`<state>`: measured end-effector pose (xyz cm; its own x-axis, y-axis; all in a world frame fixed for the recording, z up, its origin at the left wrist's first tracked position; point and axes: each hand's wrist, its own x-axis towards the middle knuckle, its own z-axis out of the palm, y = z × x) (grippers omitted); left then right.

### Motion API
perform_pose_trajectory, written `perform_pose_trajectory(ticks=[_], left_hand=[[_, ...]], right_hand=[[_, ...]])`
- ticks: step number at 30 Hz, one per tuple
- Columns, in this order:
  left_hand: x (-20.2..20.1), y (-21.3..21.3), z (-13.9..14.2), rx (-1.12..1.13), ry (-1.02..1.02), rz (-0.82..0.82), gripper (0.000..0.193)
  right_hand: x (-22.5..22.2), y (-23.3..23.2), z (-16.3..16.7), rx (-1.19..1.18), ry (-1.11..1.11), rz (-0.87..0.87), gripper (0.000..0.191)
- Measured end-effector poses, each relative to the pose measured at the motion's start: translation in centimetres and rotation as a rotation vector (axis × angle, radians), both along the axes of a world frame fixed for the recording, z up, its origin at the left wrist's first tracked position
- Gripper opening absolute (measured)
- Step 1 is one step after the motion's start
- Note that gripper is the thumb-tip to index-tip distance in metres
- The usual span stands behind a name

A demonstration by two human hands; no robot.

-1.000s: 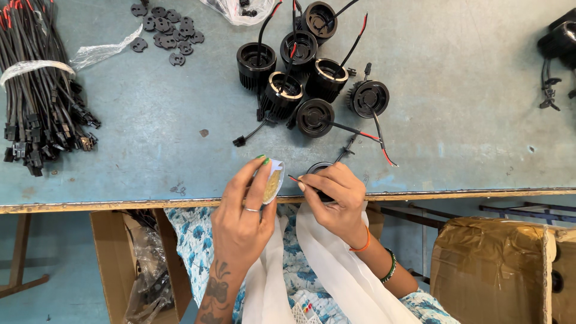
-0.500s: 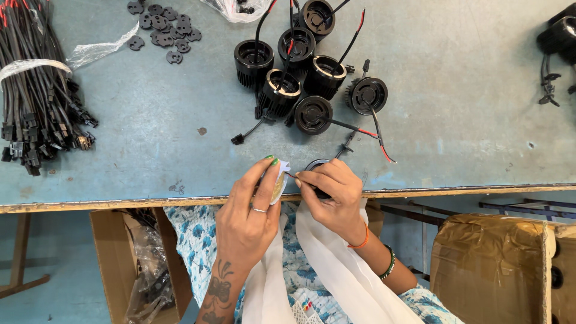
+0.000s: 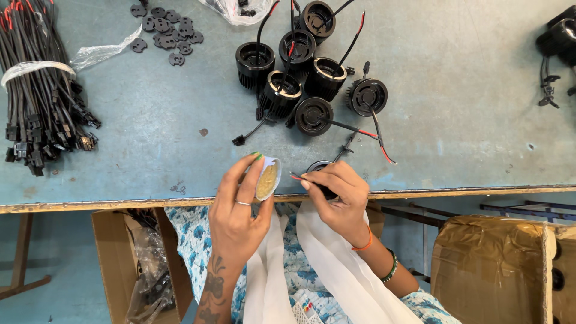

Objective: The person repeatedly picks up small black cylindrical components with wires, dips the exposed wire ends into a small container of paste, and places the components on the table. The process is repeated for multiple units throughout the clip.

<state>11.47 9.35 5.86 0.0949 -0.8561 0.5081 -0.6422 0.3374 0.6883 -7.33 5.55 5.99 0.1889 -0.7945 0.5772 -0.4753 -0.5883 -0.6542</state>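
Observation:
My left hand [image 3: 240, 207] holds a small round tin [image 3: 267, 179] of yellowish paste, tilted toward the right, at the front edge of the blue-grey table [image 3: 456, 120]. My right hand [image 3: 336, 195] grips a black round lamp housing [image 3: 319, 169] and pinches its thin red wire [image 3: 296, 177], whose tip points at the tin from just beside it. Both hands sit close together over the table's edge.
Several black lamp housings [image 3: 300, 78] with red and black leads cluster at the table's middle back. A tied bundle of black cables [image 3: 36, 90] lies at the left, small black clips [image 3: 165, 24] beyond it. More black parts [image 3: 558, 42] sit far right. Cardboard boxes [image 3: 498, 264] stand below.
The left hand has tilted the tin so its paste faces the wire more. The right hand has shifted the wire tip slightly; the rest of the table is unchanged.

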Motion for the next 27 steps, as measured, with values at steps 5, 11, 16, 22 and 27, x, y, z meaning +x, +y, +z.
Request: perform_pose_trajectory(ticks=[5,11,16,22,27], left_hand=[[0.5,-0.1,0.2,-0.036,0.011,0.004,0.062],[0.0,0.2,0.6,-0.012,0.019,-0.036,0.060],[-0.4,0.2,0.7,-0.019,0.025,-0.063,0.058],[-0.5,0.2,0.7,-0.008,0.028,-0.076,0.059],[0.5,-0.2,0.1,-0.003,0.052,-0.047,0.062]], right_hand=[[0.0,-0.1,0.3,-0.020,0.012,0.017,0.017],[0.4,-0.1,0.4,-0.028,0.043,0.013,0.016],[0.4,-0.2,0.3,-0.031,0.071,0.012,0.015],[0.4,-0.2,0.3,-0.024,0.067,0.002,0.016],[0.2,0.1,0.7,-0.009,0.021,0.005,0.017]])
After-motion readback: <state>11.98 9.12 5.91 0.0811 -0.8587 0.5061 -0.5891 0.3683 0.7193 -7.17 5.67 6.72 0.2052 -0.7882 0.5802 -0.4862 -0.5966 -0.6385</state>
